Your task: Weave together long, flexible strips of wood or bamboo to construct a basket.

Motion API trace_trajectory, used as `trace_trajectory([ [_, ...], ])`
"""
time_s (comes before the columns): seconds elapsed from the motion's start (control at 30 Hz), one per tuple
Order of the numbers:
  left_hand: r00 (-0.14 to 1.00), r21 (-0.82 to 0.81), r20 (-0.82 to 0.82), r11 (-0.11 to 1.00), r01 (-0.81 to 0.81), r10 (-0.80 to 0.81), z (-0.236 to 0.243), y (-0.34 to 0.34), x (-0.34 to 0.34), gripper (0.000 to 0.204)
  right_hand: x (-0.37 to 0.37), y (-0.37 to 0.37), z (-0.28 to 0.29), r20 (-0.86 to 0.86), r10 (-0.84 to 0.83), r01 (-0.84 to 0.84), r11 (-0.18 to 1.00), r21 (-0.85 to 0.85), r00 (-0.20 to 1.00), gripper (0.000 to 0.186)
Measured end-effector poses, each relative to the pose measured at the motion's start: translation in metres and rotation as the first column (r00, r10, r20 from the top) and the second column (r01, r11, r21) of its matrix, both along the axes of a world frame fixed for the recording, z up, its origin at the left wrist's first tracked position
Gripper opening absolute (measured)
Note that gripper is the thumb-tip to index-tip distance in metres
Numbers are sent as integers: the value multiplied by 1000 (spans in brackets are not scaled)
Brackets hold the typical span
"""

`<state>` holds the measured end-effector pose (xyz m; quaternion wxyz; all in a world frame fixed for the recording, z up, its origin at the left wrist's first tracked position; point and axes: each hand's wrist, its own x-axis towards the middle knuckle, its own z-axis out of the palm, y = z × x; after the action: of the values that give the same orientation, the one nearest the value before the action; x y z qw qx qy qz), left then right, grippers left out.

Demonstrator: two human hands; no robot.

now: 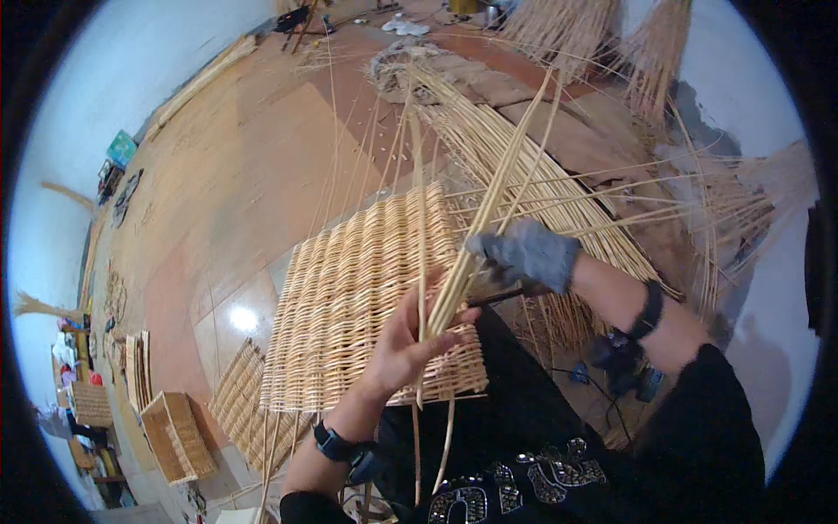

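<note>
A bundle of pale wicker rods [499, 179] slants up and away in front of me. My bare left hand [408, 339] is closed around its lower end, the thumb laid across the rods. Higher up, my right hand [528, 253], in a grey knitted glove, has its fingers curled against the same bundle; its fingertips are partly hidden and a little blurred. Under the left hand lies a rectangular woven wicker panel [340, 301], tilted across my lap, with long loose stakes sticking out at its far and near edges. A single rod [421, 218] crosses over the panel beside the bundle.
A thick pile of peeled rods [559, 192] lies on sacking at the right. Sheaves of thin twigs [563, 35] lean on the right wall. At the lower left are another woven panel [234, 393] and a wicker box [175, 441].
</note>
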<state>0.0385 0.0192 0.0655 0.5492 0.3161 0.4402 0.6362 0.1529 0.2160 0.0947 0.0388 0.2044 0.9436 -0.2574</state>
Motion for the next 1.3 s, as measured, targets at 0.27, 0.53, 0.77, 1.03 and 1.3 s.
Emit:
trace_trajectory([
  [0.27,987,-167,-41,973,-158,153,-5,12,-3,25,44,-1,26,-250,-274,-97,470,-877,929,35],
  [0.53,485,28,-869,988,-153,99,-37,26,-41,52,163,-3,-49,-96,-612,150,337,-929,785,35],
  [0.77,359,-193,-920,979,-58,-160,-42,33,-46,63,142,8,-67,-40,-714,213,261,-942,699,46],
  [1.03,271,-226,-936,974,22,-223,-44,39,-52,86,94,52,-61,-355,34,-105,977,-184,934,16],
  [1.3,282,-269,-926,963,-28,-251,-47,39,-51,92,61,56,-68,-325,-16,-193,776,-600,946,24],
])
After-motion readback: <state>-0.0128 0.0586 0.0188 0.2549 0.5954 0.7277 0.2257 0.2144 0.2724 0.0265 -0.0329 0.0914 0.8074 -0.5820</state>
